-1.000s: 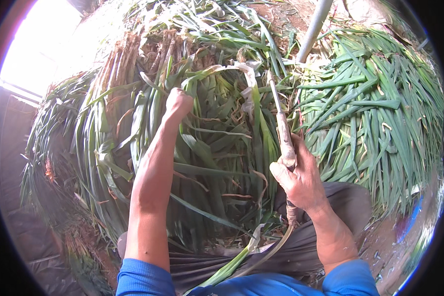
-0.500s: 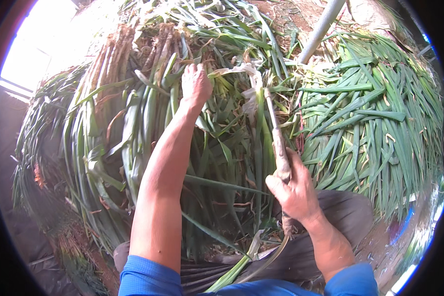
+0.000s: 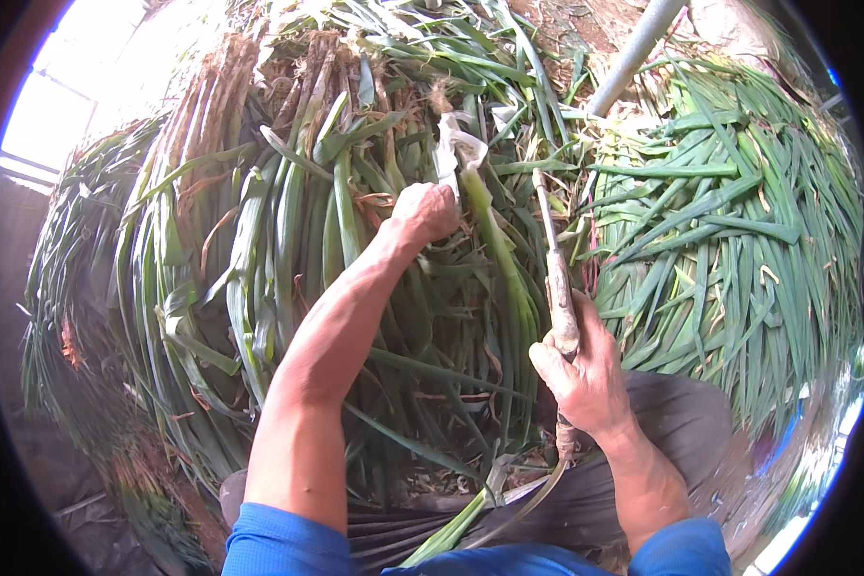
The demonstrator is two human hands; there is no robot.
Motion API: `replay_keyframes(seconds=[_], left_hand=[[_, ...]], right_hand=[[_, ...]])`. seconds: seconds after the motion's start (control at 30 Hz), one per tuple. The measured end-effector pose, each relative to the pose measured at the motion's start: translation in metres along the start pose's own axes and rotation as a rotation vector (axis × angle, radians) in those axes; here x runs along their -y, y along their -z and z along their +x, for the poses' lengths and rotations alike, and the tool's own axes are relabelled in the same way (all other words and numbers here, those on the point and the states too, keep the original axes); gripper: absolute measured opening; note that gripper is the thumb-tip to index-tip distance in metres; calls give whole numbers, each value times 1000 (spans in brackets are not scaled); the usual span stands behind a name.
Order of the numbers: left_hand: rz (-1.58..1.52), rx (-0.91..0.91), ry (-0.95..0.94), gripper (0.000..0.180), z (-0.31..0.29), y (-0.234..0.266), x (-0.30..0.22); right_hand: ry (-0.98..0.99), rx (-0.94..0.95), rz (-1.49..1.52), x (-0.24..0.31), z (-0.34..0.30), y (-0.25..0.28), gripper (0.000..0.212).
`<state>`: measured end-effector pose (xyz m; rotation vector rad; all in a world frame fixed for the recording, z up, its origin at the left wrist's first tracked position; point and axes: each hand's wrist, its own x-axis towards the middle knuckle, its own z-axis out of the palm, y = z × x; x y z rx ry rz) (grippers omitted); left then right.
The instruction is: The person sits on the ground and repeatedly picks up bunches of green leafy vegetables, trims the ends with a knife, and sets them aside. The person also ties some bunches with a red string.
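A long green onion (image 3: 491,223) lies root end away from me in the middle of the heap, with loosened whitish skin near its root. My left hand (image 3: 426,212) is closed beside its upper stalk, seemingly pinching a pale strip of outer leaf (image 3: 445,158); the fingertips are partly hidden. On the right, my right hand (image 3: 586,372) grips the wrapped handle of a blow wand (image 3: 560,298). Its thin metal tube points away from me, to the right of the stalk. A hose (image 3: 538,497) runs from the handle's lower end toward my lap.
Unpeeled green onions (image 3: 197,240) are heaped on the left, brown roots upward. Another big pile of green leaves (image 3: 710,240) fills the right. A grey metal pole (image 3: 634,58) slants down at the back between them. Cut leaves (image 3: 451,531) lie across my lap.
My left hand has come down and to the right, toward the stalk. The whitish skin that stretched sideways now hangs close to the stalk. My right hand and the wand have shifted slightly right.
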<state>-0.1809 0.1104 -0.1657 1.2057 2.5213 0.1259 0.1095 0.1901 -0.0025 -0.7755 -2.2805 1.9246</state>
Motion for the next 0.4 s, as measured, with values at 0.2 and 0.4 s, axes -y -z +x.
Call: replay_keyframes(seconds=[0.2, 0.4], left_hand=[[-293, -555, 134, 24, -11, 14, 26], [-105, -10, 525, 38, 34, 32, 50]], right_hand=[[30, -32, 34, -15, 0, -1, 54], [-15, -31, -27, -12, 5, -2, 56]])
